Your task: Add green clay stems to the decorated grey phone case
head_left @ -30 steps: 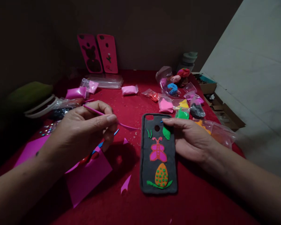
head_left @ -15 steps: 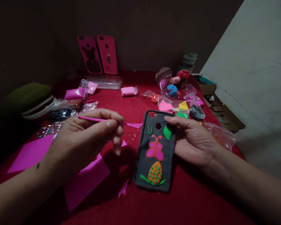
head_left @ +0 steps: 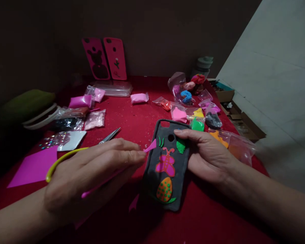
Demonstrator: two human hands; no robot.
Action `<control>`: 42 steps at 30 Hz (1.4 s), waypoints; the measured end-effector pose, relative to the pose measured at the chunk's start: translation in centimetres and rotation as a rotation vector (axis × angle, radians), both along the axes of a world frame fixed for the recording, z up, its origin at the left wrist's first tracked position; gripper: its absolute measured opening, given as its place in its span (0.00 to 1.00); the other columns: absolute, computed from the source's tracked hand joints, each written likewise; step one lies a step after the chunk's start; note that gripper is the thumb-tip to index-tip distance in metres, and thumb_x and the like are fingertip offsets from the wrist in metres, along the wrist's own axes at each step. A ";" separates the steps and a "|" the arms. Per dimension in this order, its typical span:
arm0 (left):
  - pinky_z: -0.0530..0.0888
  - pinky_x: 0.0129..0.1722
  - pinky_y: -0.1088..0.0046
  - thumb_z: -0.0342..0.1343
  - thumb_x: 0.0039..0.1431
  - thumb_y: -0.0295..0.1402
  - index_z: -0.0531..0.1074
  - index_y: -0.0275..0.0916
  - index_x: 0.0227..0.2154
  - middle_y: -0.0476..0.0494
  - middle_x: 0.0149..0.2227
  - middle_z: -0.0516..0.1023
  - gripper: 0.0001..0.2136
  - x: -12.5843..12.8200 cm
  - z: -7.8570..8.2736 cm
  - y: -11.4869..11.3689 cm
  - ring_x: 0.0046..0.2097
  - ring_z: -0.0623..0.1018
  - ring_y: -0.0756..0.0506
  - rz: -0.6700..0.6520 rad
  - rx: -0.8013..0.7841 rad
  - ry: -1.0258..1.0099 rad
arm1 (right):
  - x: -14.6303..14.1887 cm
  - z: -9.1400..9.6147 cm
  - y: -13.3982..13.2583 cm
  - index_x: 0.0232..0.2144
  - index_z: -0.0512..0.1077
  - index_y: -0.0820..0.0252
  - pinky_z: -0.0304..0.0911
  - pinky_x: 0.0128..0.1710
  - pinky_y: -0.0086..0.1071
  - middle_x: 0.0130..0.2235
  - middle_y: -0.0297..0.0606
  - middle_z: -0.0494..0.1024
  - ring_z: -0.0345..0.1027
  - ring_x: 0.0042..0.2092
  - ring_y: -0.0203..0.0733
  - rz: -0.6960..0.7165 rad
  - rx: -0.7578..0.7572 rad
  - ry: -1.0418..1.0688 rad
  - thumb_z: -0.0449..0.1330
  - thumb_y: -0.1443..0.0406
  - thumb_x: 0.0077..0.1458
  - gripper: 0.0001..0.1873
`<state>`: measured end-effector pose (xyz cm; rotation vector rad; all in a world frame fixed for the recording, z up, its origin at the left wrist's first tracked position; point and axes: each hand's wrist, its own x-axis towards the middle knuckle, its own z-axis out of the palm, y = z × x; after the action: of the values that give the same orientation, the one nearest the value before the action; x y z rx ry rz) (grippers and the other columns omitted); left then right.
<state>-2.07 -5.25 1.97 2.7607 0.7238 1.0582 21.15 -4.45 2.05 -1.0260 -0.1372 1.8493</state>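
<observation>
My right hand (head_left: 209, 152) grips the upper right edge of a dark grey phone case (head_left: 150, 181), thumb on its face. A pink butterfly (head_left: 165, 165), an orange egg shape (head_left: 164, 189) with green dots, and a green leaf (head_left: 180, 146) decorate the case. My left hand (head_left: 96, 171) is closed around a pink modelling tool (head_left: 150, 145). Its flat tip is at the case's upper left edge, near two small green strips; whether it touches is unclear. Under my left hand lie scissors (head_left: 110, 135) with a yellow handle, partly hidden.
Pink paper (head_left: 33, 166) and a sequin packet (head_left: 56, 139) lie at left. Bags of coloured clay (head_left: 179, 114) spread along the right. Two pink phone cases (head_left: 116, 64) lean on the back wall, behind clear packages (head_left: 114, 88). Cardboard boxes (head_left: 249, 130) stand beyond the table's right edge.
My left hand has turned palm-down and dropped slightly, so the tool's tip now points up and right. The scissors have come into sight. The phone case has tilted a little.
</observation>
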 end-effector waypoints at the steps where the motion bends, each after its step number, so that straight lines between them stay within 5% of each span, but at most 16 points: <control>1: 0.78 0.46 0.82 0.56 0.66 0.25 0.75 0.39 0.47 0.49 0.44 0.83 0.09 -0.1 -0.1 0.0 0.41 0.82 0.53 0.014 0.028 0.017 | 0.0 0.0 0.0 0.28 0.78 0.65 0.74 0.35 0.34 0.27 0.40 0.82 0.75 0.27 0.38 0.003 0.005 0.008 0.60 0.77 0.52 0.08; 5: 0.76 0.53 0.78 0.52 0.69 0.27 0.75 0.41 0.48 0.49 0.44 0.82 0.09 -0.1 -0.1 0.1 0.43 0.82 0.53 0.038 0.099 0.058 | 0.0 -0.1 -0.2 0.27 0.78 0.66 0.74 0.35 0.34 0.26 0.40 0.81 0.74 0.26 0.38 0.002 0.022 0.028 0.59 0.78 0.51 0.09; 12: 0.78 0.39 0.69 0.54 0.68 0.26 0.75 0.40 0.47 0.47 0.43 0.84 0.09 0.4 0.3 0.1 0.41 0.80 0.47 0.003 0.112 0.073 | -0.1 -0.1 -0.3 0.26 0.77 0.67 0.73 0.33 0.35 0.25 0.40 0.81 0.74 0.26 0.39 0.023 -0.008 0.032 0.59 0.77 0.52 0.08; 23: 0.75 0.42 0.64 0.50 0.70 0.26 0.75 0.40 0.49 0.46 0.45 0.84 0.11 0.4 -0.3 0.3 0.42 0.78 0.45 -0.040 0.110 0.120 | -0.1 -0.1 -0.2 0.27 0.78 0.68 0.74 0.33 0.34 0.26 0.41 0.81 0.75 0.26 0.39 0.031 -0.021 0.072 0.60 0.78 0.51 0.08; 42: 0.74 0.47 0.65 0.51 0.69 0.25 0.75 0.36 0.50 0.45 0.47 0.83 0.12 -0.1 -0.4 0.8 0.48 0.75 0.44 -0.104 0.153 0.188 | -0.1 -0.1 -0.3 0.28 0.77 0.68 0.73 0.34 0.35 0.26 0.41 0.81 0.74 0.26 0.38 0.064 -0.040 0.043 0.59 0.77 0.52 0.07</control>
<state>-2.16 -4.41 1.57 3.0221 0.5314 0.8782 21.07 -4.78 1.99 -1.0193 -0.1094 1.9377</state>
